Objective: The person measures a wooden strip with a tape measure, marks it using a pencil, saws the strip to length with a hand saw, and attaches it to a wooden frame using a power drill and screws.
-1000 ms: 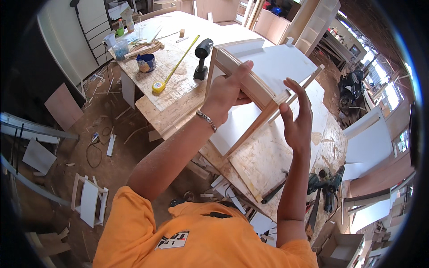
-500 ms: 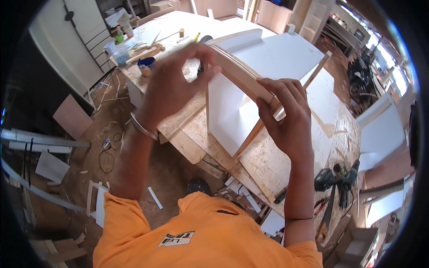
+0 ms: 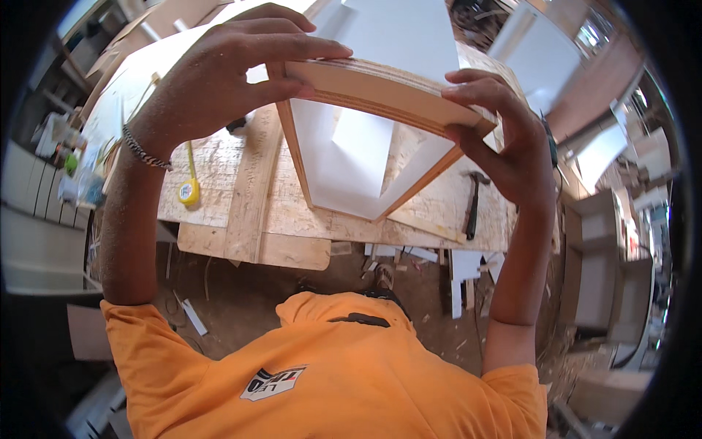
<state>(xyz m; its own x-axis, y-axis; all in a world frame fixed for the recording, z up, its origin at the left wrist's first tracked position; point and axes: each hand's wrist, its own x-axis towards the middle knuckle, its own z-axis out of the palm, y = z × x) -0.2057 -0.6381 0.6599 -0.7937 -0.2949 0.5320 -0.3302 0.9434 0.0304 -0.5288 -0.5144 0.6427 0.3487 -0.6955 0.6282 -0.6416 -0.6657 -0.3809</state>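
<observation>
A plywood strip [image 3: 380, 88] with a pale face forms the upper near edge of an open box [image 3: 325, 172] of white-faced board. The box stands on the workbench, its bare wooden edges toward me. My left hand [image 3: 238, 62] grips the strip's left end, thumb on the front face and fingers over the top. At the other end, my right hand [image 3: 504, 132] pinches the strip's corner between thumb and fingers. A yellow tape measure [image 3: 189, 192] lies left of the box. To its right is a hammer [image 3: 474, 208] with a dark handle.
The worn workbench [image 3: 212, 164] has boards along its front edge, including a long plank [image 3: 252, 175]. Open cabinet boxes [image 3: 589, 271] stand at the right. White offcuts [image 3: 465, 271] and scraps litter the floor. Bottles and cups crowd the bench's far left.
My view has swung round, bringing the tape measure and hammer into sight. My left hand, blurred near the strip's far end before, now rests on its left end. My right hand keeps its hold.
</observation>
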